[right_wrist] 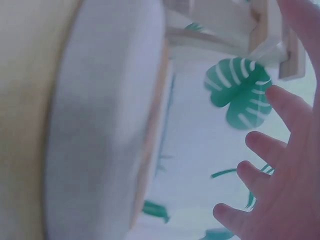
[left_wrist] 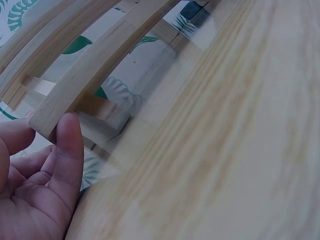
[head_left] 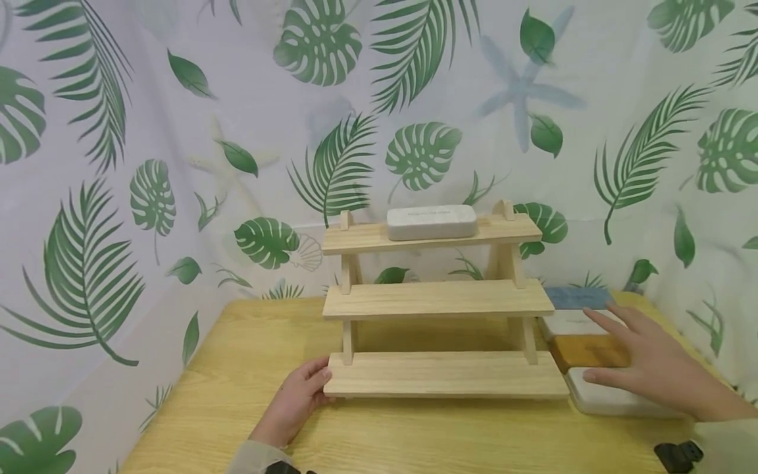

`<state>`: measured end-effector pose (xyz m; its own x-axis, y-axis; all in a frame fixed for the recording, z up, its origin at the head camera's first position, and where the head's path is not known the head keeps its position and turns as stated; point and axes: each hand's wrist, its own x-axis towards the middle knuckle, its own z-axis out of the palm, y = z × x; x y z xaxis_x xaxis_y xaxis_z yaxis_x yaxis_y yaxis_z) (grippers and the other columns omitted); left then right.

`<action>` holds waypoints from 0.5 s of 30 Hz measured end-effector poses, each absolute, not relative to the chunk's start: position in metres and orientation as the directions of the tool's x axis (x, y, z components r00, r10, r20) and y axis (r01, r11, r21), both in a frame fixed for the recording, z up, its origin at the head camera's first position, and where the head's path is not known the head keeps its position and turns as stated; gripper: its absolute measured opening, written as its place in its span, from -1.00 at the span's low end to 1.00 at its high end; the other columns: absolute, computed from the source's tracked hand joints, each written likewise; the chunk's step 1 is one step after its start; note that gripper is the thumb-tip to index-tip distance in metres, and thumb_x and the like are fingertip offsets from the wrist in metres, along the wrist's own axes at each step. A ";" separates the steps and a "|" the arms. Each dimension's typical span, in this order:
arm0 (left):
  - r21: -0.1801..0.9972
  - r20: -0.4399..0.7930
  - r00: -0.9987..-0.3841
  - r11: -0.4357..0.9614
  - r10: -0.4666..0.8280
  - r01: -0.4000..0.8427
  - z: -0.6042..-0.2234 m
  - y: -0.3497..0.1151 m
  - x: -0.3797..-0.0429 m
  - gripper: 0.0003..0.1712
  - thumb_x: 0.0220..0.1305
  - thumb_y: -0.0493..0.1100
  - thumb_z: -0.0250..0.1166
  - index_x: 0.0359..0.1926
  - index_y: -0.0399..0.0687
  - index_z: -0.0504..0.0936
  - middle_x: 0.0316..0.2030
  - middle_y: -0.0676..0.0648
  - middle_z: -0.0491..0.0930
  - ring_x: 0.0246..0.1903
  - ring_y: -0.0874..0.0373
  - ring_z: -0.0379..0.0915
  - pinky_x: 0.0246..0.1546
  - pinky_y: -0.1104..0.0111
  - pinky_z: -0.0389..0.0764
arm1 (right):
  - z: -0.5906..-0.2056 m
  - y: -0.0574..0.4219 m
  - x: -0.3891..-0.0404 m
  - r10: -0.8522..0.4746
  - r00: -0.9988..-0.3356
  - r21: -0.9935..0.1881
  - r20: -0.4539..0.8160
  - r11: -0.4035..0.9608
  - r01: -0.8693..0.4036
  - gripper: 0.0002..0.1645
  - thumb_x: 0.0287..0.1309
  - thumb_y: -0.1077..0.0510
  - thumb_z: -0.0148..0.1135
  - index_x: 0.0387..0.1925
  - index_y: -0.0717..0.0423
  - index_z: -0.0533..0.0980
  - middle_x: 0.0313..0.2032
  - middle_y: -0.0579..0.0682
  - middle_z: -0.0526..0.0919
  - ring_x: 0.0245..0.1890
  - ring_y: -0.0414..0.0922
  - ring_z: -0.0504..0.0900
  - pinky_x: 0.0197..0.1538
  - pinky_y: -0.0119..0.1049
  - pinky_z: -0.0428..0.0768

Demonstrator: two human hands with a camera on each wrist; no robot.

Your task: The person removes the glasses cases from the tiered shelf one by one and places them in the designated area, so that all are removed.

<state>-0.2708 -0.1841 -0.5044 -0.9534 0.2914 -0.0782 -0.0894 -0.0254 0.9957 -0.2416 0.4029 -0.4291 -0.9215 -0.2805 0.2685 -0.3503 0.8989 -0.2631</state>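
Note:
A three-step wooden display rack (head_left: 438, 299) stands on the table. My left hand (head_left: 296, 398) holds the left end of its lowest shelf; in the left wrist view, thumb and finger pinch the board's corner (left_wrist: 52, 117). On the top shelf lies a pale, rounded oblong case (head_left: 431, 227) with small lettering. At the rack's right side, my right hand (head_left: 657, 362) hovers over a row of similar flat cases, its fingers spread and holding nothing. The row has a blue case (head_left: 577, 297), a white one (head_left: 565, 322), an orange-brown one (head_left: 583, 352) and a nearer white one (head_left: 616, 398), partly hidden by the hand.
A wood-grain table (head_left: 237, 368) carries everything. Behind and at both sides hangs a white cloth (head_left: 249, 191) printed with green leaves and starfish. The rack's right end sits close beside the row of cases.

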 end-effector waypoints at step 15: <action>0.995 -0.072 -0.952 -0.050 0.297 -0.091 -0.508 -0.185 -0.271 -0.30 0.59 -0.06 0.09 0.49 -0.45 0.14 0.31 -0.40 0.37 0.10 -0.02 0.53 -0.03 0.25 0.61 | -0.378 0.351 -0.264 -0.320 -0.848 -0.201 0.424 0.879 -0.432 0.14 0.07 -0.29 0.48 0.57 -0.14 0.16 0.49 0.29 0.14 0.47 0.39 -0.01 0.23 0.53 0.09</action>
<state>-0.2711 -0.1851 -0.5081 -0.9521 0.2973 -0.0718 -0.0906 -0.0498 0.9946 -0.2636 0.3510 -0.3776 -0.8475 -0.3195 0.4238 -0.4318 0.8794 -0.2006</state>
